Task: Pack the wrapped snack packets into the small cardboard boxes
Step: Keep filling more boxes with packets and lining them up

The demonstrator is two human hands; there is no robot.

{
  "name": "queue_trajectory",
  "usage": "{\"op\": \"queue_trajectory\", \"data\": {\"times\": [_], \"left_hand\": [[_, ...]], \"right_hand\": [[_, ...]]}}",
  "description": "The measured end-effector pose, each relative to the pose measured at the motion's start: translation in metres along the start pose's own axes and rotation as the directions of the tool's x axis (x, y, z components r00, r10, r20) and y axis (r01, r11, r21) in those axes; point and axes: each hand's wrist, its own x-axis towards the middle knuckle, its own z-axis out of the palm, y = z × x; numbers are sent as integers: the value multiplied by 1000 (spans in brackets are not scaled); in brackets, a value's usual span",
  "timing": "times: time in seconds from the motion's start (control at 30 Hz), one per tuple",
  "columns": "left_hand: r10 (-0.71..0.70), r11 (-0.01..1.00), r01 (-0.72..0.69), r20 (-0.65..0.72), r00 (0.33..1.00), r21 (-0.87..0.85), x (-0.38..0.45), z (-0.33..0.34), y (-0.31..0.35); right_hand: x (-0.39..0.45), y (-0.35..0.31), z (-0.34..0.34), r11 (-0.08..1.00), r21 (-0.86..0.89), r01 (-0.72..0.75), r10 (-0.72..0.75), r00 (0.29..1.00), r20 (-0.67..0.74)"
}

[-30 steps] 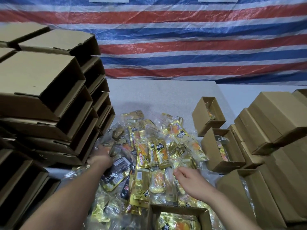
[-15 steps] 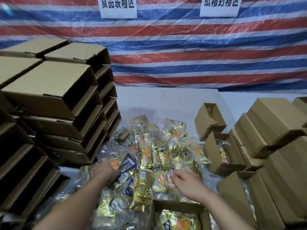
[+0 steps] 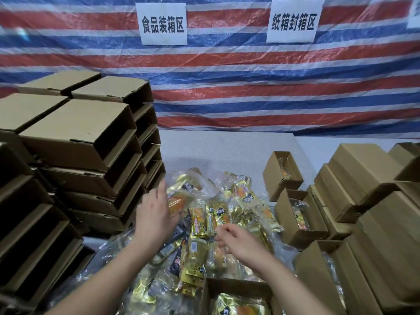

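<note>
The left hand (image 3: pixel 154 214) is over the left side of the snack pile. Its fingers are straight and point to the far side, down on a clear packet with something orange in it (image 3: pixel 178 202). They look flat on it, not curled round it, but I cannot tell for sure, because the hand hides the tips.

The right hand (image 3: pixel 238 239) is over the middle of the pile. Its fingers are bent a little and close together. I cannot tell if they pinch a packet or hold nothing.

Under both hands is the pile of snack packets (image 3: pixel 218 214), gold and shiny, heaped on the grey table (image 3: pixel 216 151). There are a lot of them.

Near the person, at the bottom edge, is an open box (image 3: pixel 236 289) with a gold packet already inside. I think this is the one being filled now, and it looks like it has room for more.

On the right, three open boxes stand in a row from far to near: the far one (image 3: pixel 276 172), the middle one (image 3: pixel 284 212) and the near one (image 3: pixel 318 276). Each shows packets inside. Past them on the right are closed boxes (image 3: pixel 363 169), stacked up. They may be done, but I cannot see in them.

On the left is a tall stack of empty boxes (image 3: pixel 79 142), lying on their sides with dark open mouths.

So I think a bit of the job is done, and much more is left.
</note>
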Motion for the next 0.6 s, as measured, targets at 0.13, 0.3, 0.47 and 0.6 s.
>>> {"op": "queue_trajectory", "data": {"times": [0.13, 0.3, 0.47, 0.6], "left_hand": [[34, 943, -106, -227, 973, -316, -18, -32, 68], [115, 751, -115, -43, 992, -650, -38, -46, 111], [80, 560, 130, 210, 975, -818, -14, -62, 121], [61, 379, 320, 369, 928, -868, 11, -77, 133]], "right_hand": [[-1, -53, 8, 863, 477, 167, -135, 986, -101], [-6, -86, -23, 601, 712, 363, -116, 921, -371], [-12, -67, -46, 591, 740, 321, 17, 913, -408], [-14, -66, -46, 666, 686, 292, -5, 922, -388]]}}
